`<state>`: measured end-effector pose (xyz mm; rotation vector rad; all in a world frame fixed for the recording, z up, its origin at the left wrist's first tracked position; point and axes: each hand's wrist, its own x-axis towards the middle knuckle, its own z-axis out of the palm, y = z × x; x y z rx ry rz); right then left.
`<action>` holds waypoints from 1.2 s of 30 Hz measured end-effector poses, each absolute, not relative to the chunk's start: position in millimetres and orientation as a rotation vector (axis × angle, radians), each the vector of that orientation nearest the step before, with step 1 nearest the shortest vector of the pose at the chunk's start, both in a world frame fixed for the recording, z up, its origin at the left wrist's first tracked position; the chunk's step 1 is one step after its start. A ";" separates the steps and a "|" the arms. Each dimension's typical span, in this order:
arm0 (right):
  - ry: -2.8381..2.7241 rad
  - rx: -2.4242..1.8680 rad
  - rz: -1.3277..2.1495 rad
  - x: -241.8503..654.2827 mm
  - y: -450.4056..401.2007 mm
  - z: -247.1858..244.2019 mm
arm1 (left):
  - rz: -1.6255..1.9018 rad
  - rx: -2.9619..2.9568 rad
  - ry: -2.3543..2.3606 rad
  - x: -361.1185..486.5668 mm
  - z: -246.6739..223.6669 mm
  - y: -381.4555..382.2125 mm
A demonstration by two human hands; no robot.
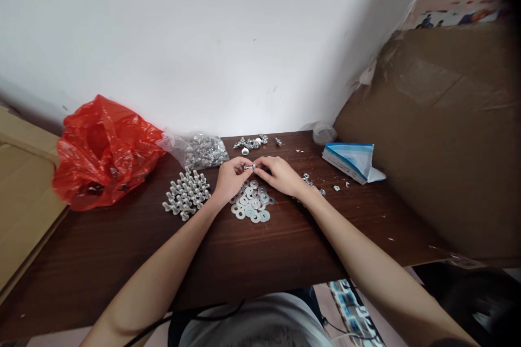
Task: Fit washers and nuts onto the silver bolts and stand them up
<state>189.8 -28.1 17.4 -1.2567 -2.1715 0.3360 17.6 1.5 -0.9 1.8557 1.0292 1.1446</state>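
A small silver metal bolt with wider metal pieces on its shank lies nearly level, its long axis running left to right, roughly parallel to the back edge of the dark brown wooden desk. Which end is its head cannot be told. It is shiny, its shank partly bare between the fingertips, and is held above the desk, nearer the back edge than the front. The left hand pinches its left end between thumb and fingers, nearly closed; the right hand has thumb and fingertips drawn together at its right end.

Just below the hands lies a loose heap of flat silver ring washers. Toward the desk's left edge, white-grey bolts stand in a cluster, beside a clear plastic bag of metal parts and a crumpled red plastic bag. Silver bolt assemblies lie by the back edge. Toward the right edge, a blue-and-white packet bears print too small to read.
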 end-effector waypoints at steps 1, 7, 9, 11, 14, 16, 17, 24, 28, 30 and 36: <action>-2.166 -1.250 0.356 190.2 -28.2 17.3 | 1.147 1.855 1.030 17.7 -0.9 1.5; -2.145 -1.217 0.430 191.5 -28.7 16.3 | 1.155 1.850 1.034 18.7 1.2 0.1; -2.141 -1.213 0.426 191.7 -28.3 15.8 | 1.149 1.854 1.035 18.7 2.1 -0.5; -2.139 -1.218 0.417 191.9 -27.8 15.2 | 1.142 1.858 1.037 18.7 2.8 -1.0; -2.141 -1.224 0.403 192.1 -27.3 14.9 | 1.140 1.854 1.039 18.8 3.1 -1.4; -2.144 -1.225 0.394 192.1 -27.0 15.1 | 1.141 1.849 1.036 18.8 2.9 -1.3; -2.144 -1.227 0.388 192.0 -26.9 15.2 | 1.140 1.847 1.033 18.8 2.8 -1.2; -2.157 -1.253 0.342 191.0 -26.8 16.3 | 1.137 1.851 1.037 18.5 2.4 -0.4; -2.158 -1.260 0.344 190.5 -28.4 17.9 | 1.141 1.845 1.029 19.0 2.5 -0.7; -2.153 -1.259 0.351 190.5 -29.2 18.2 | 1.146 1.844 1.028 19.1 2.7 -1.0; -2.146 -1.229 0.389 190.5 -29.2 16.1 | 1.131 1.848 1.039 18.5 2.5 -0.9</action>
